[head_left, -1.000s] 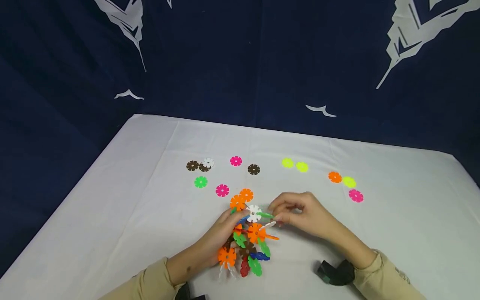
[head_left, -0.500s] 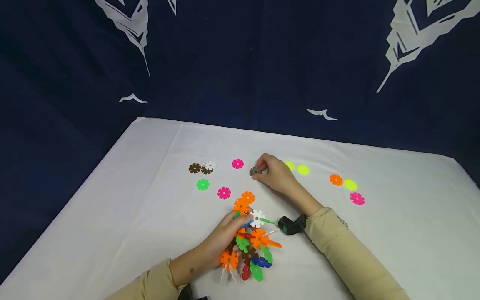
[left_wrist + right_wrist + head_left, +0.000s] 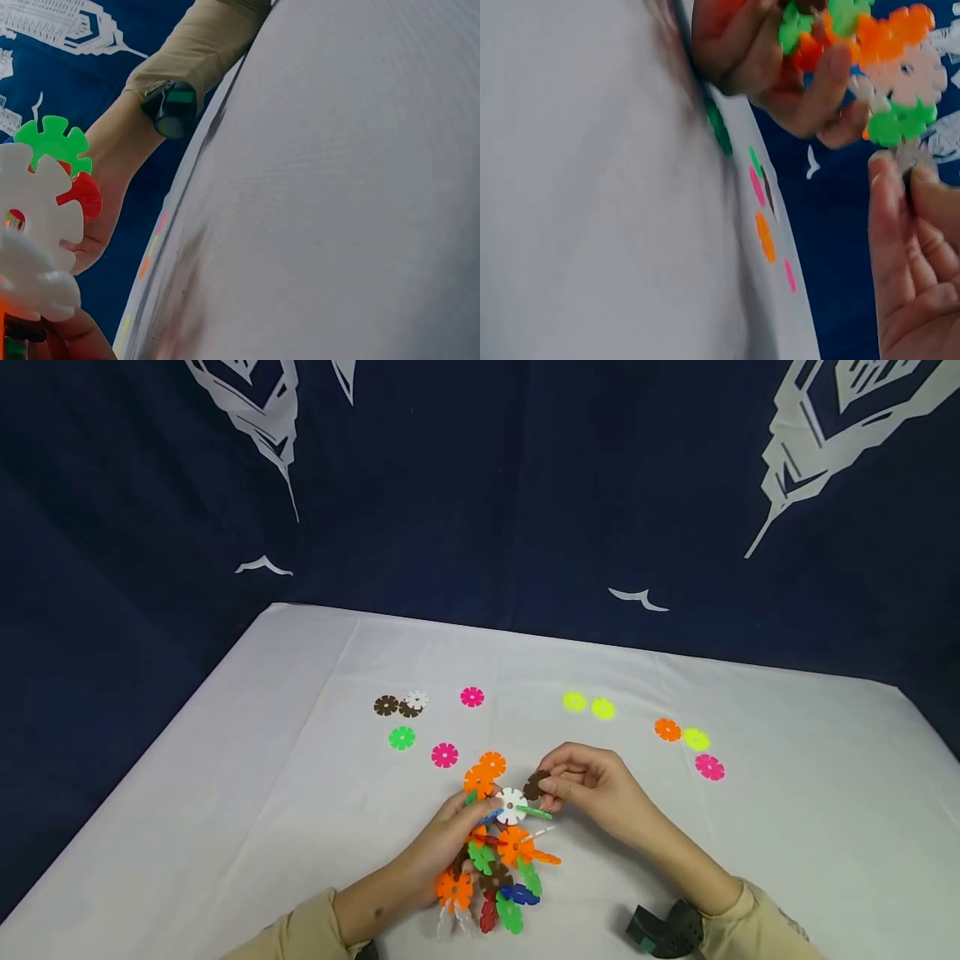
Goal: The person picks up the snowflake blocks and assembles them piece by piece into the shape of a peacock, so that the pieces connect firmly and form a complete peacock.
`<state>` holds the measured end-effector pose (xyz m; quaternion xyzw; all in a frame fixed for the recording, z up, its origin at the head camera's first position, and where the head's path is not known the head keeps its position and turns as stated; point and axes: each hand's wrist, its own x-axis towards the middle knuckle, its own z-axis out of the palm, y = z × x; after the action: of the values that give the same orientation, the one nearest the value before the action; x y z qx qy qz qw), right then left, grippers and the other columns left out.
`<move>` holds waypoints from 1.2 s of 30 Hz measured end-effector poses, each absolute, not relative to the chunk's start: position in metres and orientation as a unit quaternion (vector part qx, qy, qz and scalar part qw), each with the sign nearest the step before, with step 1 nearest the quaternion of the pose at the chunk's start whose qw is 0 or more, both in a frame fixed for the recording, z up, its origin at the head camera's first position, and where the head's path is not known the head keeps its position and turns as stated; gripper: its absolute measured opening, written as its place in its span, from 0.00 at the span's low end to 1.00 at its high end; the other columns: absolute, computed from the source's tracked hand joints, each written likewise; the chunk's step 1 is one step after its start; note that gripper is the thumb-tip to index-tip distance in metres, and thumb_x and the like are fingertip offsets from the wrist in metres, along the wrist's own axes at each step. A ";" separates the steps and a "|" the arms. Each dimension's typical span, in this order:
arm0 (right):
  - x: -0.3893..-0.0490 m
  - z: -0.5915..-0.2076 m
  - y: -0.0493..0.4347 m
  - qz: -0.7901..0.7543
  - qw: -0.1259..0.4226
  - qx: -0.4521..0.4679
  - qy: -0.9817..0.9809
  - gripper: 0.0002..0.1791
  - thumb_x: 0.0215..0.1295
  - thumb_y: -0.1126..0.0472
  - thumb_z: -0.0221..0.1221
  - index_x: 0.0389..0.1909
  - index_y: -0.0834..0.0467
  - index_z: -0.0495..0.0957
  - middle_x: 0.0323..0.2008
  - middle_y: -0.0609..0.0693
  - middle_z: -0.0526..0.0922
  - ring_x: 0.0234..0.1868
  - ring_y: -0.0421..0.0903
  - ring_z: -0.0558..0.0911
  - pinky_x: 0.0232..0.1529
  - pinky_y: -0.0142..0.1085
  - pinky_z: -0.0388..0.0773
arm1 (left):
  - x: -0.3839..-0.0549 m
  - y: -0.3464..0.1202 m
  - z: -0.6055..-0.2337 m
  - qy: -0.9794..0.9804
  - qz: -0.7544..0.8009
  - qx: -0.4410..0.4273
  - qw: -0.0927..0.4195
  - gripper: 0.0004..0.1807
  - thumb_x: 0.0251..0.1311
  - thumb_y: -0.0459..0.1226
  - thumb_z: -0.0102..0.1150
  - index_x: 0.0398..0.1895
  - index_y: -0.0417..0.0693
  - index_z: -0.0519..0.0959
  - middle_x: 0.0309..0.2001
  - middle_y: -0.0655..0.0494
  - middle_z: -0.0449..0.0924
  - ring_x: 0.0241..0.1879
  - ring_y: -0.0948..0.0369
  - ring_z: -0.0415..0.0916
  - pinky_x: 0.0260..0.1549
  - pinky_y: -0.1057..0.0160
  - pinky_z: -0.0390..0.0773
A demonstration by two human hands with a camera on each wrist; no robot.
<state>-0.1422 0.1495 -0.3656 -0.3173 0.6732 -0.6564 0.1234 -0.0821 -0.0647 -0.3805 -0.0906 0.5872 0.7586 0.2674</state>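
My left hand (image 3: 438, 833) grips a many-coloured cluster of interlocking notched discs (image 3: 516, 843) just above the white table. A white disc (image 3: 512, 807) stands on the cluster's upper right, and a green disc (image 3: 534, 812) juts sideways from it. Between right thumb and fingers, my right hand (image 3: 600, 789) pinches a brown notched disc (image 3: 534, 786) close beside that white one. In the left wrist view, white (image 3: 45, 202) and green (image 3: 56, 142) discs of the cluster loom near the camera. The right wrist view shows the pinching fingers (image 3: 891, 225) right at the cluster's green disc (image 3: 904, 122).
Loose discs lie flat farther back: brown (image 3: 386, 705), white (image 3: 417, 699), green (image 3: 402, 738), pink (image 3: 445, 755), yellow (image 3: 603, 708) and orange (image 3: 667, 730). Two orange discs overlap at the cluster's far end. A dark blue curtain (image 3: 450, 510) hangs behind the table (image 3: 225, 810).
My right hand reached to the back of the table, picked up the brown disc and brought it back beside the cluster. My left hand stayed nearly still, holding the cluster.
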 end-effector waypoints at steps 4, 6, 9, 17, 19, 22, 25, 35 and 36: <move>-0.134 -0.368 0.147 -0.653 0.108 -0.328 0.674 0.05 0.61 0.77 0.55 0.38 0.72 0.74 0.27 0.60 0.81 0.26 0.46 0.82 0.30 0.39 0.81 | -0.079 -0.065 -0.383 0.597 0.750 -0.097 0.269 0.39 0.59 0.52 0.55 0.64 0.41 0.52 0.55 0.45 0.66 0.46 0.55 0.73 0.48 0.55 0.75; -0.132 -0.369 0.147 -0.652 0.099 -0.333 0.674 0.05 0.60 0.78 0.56 0.37 0.72 0.74 0.27 0.61 0.81 0.26 0.47 0.82 0.30 0.39 0.81 | -0.077 -0.066 -0.383 0.599 0.747 -0.094 0.271 0.38 0.60 0.52 0.55 0.64 0.40 0.53 0.56 0.45 0.65 0.46 0.55 0.72 0.48 0.55 0.75; -0.132 -0.371 0.148 -0.647 0.088 -0.347 0.673 0.05 0.59 0.79 0.56 0.36 0.71 0.75 0.27 0.60 0.81 0.27 0.48 0.83 0.30 0.40 0.81 | -0.077 -0.066 -0.384 0.596 0.749 -0.090 0.274 0.38 0.60 0.52 0.55 0.63 0.40 0.52 0.56 0.44 0.64 0.47 0.54 0.72 0.48 0.55 0.75; -0.130 -0.366 0.145 -0.617 0.052 -0.396 0.678 0.09 0.56 0.81 0.57 0.35 0.68 0.78 0.30 0.59 0.81 0.27 0.49 0.83 0.28 0.40 0.81 | -0.077 -0.067 -0.381 0.593 0.750 -0.088 0.279 0.39 0.60 0.52 0.55 0.65 0.40 0.51 0.57 0.43 0.64 0.46 0.54 0.73 0.46 0.54 0.76; -0.130 -0.365 0.143 -0.614 0.047 -0.401 0.678 0.10 0.55 0.82 0.57 0.34 0.68 0.78 0.30 0.59 0.81 0.27 0.50 0.82 0.28 0.40 0.81 | -0.078 -0.068 -0.380 0.598 0.746 -0.086 0.280 0.41 0.60 0.53 0.55 0.66 0.41 0.50 0.58 0.43 0.63 0.47 0.53 0.72 0.48 0.53 0.75; -0.130 -0.362 0.140 -0.602 0.041 -0.401 0.689 0.10 0.54 0.81 0.58 0.32 0.65 0.79 0.29 0.56 0.82 0.25 0.50 0.81 0.28 0.39 0.81 | -0.080 -0.070 -0.378 0.598 0.746 -0.076 0.283 0.41 0.60 0.54 0.54 0.67 0.42 0.49 0.59 0.44 0.62 0.48 0.54 0.72 0.48 0.54 0.75; -0.131 -0.359 0.138 -0.588 0.035 -0.403 0.701 0.11 0.53 0.80 0.59 0.31 0.62 0.80 0.28 0.54 0.83 0.24 0.50 0.80 0.27 0.38 0.81 | -0.081 -0.070 -0.376 0.597 0.747 -0.068 0.284 0.40 0.61 0.54 0.54 0.67 0.43 0.49 0.58 0.45 0.63 0.46 0.54 0.73 0.47 0.56 0.76; -0.159 -0.363 0.141 -0.571 0.049 -0.323 0.753 0.06 0.63 0.70 0.58 0.39 0.66 0.81 0.25 0.56 0.81 0.20 0.50 0.76 0.19 0.36 0.75 | -0.086 -0.071 -0.371 0.590 0.764 -0.087 0.246 0.47 0.58 0.59 0.53 0.69 0.41 0.46 0.61 0.40 0.61 0.55 0.47 0.66 0.55 0.46 0.67; -0.163 -0.366 0.138 -0.549 0.049 -0.306 0.776 0.07 0.63 0.68 0.59 0.40 0.65 0.81 0.25 0.54 0.80 0.20 0.49 0.75 0.20 0.35 0.74 | -0.086 -0.073 -0.371 0.582 0.773 -0.087 0.239 0.46 0.59 0.58 0.52 0.68 0.41 0.46 0.61 0.39 0.61 0.55 0.47 0.66 0.55 0.46 0.66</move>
<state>-0.1630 0.1376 -0.3661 -0.3056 0.7762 -0.5492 0.0491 -0.0865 -0.0726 -0.3711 -0.0873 0.5818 0.7725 0.2389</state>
